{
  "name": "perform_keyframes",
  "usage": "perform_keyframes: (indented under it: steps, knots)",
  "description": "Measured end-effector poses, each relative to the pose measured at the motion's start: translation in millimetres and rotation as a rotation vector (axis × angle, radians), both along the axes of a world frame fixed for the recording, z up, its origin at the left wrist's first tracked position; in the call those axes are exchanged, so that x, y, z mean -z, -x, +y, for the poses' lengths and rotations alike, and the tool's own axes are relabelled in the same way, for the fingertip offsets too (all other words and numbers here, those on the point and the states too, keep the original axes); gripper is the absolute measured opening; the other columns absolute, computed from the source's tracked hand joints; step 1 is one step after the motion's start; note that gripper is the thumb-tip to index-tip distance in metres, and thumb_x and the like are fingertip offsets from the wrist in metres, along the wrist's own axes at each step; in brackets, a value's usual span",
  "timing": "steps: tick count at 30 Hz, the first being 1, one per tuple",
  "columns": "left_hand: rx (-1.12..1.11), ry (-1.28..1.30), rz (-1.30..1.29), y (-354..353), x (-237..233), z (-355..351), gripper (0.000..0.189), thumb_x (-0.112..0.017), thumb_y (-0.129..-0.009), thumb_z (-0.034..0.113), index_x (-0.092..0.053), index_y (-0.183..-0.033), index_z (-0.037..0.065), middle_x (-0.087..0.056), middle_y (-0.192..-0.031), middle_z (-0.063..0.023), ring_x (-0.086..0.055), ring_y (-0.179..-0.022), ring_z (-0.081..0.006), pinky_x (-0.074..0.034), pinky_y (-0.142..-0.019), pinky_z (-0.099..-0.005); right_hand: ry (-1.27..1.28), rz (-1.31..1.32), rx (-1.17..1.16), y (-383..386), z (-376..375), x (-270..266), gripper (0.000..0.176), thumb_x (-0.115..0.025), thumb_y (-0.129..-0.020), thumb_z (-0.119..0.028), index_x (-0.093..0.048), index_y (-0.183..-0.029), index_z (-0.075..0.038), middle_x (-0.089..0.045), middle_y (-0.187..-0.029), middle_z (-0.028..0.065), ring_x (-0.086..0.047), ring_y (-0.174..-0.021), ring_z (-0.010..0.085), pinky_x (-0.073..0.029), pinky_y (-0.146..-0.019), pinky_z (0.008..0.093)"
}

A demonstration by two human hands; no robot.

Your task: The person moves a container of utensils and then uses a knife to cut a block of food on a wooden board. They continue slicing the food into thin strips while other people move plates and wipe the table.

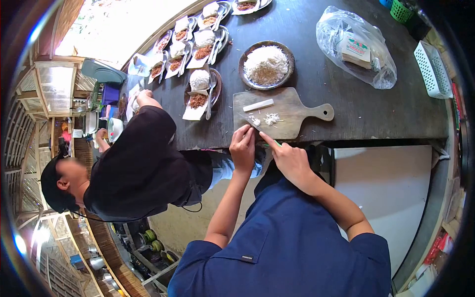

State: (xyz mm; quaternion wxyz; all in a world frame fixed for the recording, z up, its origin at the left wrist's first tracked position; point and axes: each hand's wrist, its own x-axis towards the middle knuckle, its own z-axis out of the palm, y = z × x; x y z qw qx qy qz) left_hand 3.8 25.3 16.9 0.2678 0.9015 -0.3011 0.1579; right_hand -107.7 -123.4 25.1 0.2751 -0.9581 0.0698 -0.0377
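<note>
My right hand [289, 157] is wrapped round the green handle of a knife [251, 122], whose blade lies over the near left part of a wooden cutting board [282, 129]. My left hand [243, 144] is at the board's near edge beside the blade, its fingers pressed together; what they hold, if anything, is hidden. On the board rest a long white stick [258, 105] and a small heap of thin white shreds [271, 119]. Behind the board stands a round plate [241, 69] piled with white shreds [265, 65].
Plates with rice [200, 79], shredded brown food and cutlery stand at the left. A co-worker [143, 163] in black reaches over the table's left end. Behind right lie a plastic bag [380, 62] with a stack inside and a white basket [433, 69].
</note>
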Motion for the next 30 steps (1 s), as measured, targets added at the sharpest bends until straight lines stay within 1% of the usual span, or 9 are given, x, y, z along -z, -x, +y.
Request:
perform_keyframes:
  steps: [5,7,10,14,16,20,23,27,30]
  knots:
    - [0.012,0.019,-0.006,-2.8,-1.0,1.2,0.016,-0.077,-0.091,0.004,-0.079,-0.107,0.000,-0.076,-0.113,-0.0106,-0.072,-0.105,-0.0302,-0.058,-0.092,-0.0402,-0.023,-0.088,0.008,-12.6,2.4,3.6,0.070,-0.063,-0.103,-0.022,-0.037,-0.166,-0.040,-0.069,-0.071,0.0112,-0.071,-0.056,0.0306,-0.059,-0.050,0.0443]
    - [0.015,0.016,-0.018,-3.8,0.0,3.4,0.016,-0.076,-0.092,0.003,-0.078,-0.108,0.000,-0.075,-0.114,-0.0105,-0.072,-0.106,-0.0303,-0.058,-0.092,-0.0407,-0.019,-0.019,-0.014,0.5,1.0,-5.7,0.070,-0.063,-0.103,-0.022,-0.038,-0.165,-0.040,-0.068,-0.070,0.0112,-0.070,-0.055,0.0306,-0.058,-0.050,0.0444]
    - [0.017,0.019,-0.018,-1.7,3.2,1.8,0.017,-0.075,-0.092,0.002,-0.078,-0.108,0.000,-0.074,-0.113,-0.0105,-0.072,-0.106,-0.0302,-0.059,-0.091,-0.0412,-0.013,0.019,-0.003,14.9,-2.2,-15.5,0.069,-0.062,-0.103,-0.022,-0.039,-0.165,-0.039,-0.067,-0.068,0.0109,-0.070,-0.054,0.0306,-0.058,-0.050,0.0448]
    - [0.007,0.033,0.005,-2.2,1.2,2.1,0.017,-0.077,-0.091,0.004,-0.079,-0.108,0.000,-0.076,-0.113,-0.0096,-0.073,-0.105,-0.0292,-0.058,-0.092,-0.0396,-0.022,0.023,0.005,14.3,-1.4,-12.7,0.068,-0.062,-0.103,-0.021,-0.040,-0.165,-0.039,-0.066,-0.068,0.0110,-0.069,-0.054,0.0309,-0.058,-0.050,0.0454]
    - [0.007,0.025,-0.004,-2.1,0.3,0.7,0.017,-0.077,-0.091,0.004,-0.079,-0.108,0.001,-0.075,-0.112,-0.0090,-0.072,-0.104,-0.0290,-0.058,-0.091,-0.0396,-0.021,-0.046,0.009,3.2,-1.7,-3.8,0.067,-0.062,-0.104,-0.021,-0.041,-0.164,-0.039,-0.066,-0.067,0.0111,-0.069,-0.054,0.0312,-0.058,-0.049,0.0455]
    - [-0.011,0.004,-0.017,0.2,-1.3,0.5,0.016,-0.077,-0.092,0.004,-0.079,-0.107,0.001,-0.075,-0.111,-0.0086,-0.072,-0.103,-0.0287,-0.058,-0.090,-0.0396,-0.046,-0.082,0.006,-7.7,-0.1,-2.6,0.066,-0.062,-0.103,-0.022,-0.041,-0.164,-0.039,-0.066,-0.067,0.0111,-0.069,-0.054,0.0312,-0.058,-0.049,0.0455]
    - [0.000,0.015,0.015,-0.1,2.0,3.2,0.018,-0.075,-0.092,0.001,-0.078,-0.109,-0.001,-0.074,-0.112,-0.0111,-0.072,-0.104,-0.0304,-0.058,-0.089,-0.0412,-0.023,-0.010,-0.016,9.7,-1.2,-16.2,0.068,-0.063,-0.103,-0.022,-0.040,-0.165,-0.039,-0.067,-0.069,0.0114,-0.069,-0.053,0.0310,-0.057,-0.048,0.0447]
    - [0.034,0.039,0.019,0.2,-4.1,1.2,0.018,-0.074,-0.092,0.001,-0.077,-0.110,-0.002,-0.074,-0.114,-0.0115,-0.071,-0.104,-0.0312,-0.058,-0.091,-0.0412,0.002,0.017,-0.003,13.1,-1.2,-9.3,0.068,-0.063,-0.103,-0.022,-0.040,-0.165,-0.039,-0.067,-0.069,0.0116,-0.069,-0.053,0.0307,-0.057,-0.048,0.0443]
    - [0.041,0.018,0.020,0.0,-3.7,1.9,0.018,-0.074,-0.092,0.001,-0.077,-0.110,-0.003,-0.073,-0.114,-0.0118,-0.071,-0.105,-0.0314,-0.058,-0.091,-0.0413,-0.016,-0.072,0.020,4.2,-0.7,-4.0,0.068,-0.063,-0.103,-0.022,-0.040,-0.164,-0.039,-0.066,-0.069,0.0116,-0.069,-0.053,0.0306,-0.057,-0.047,0.0440]
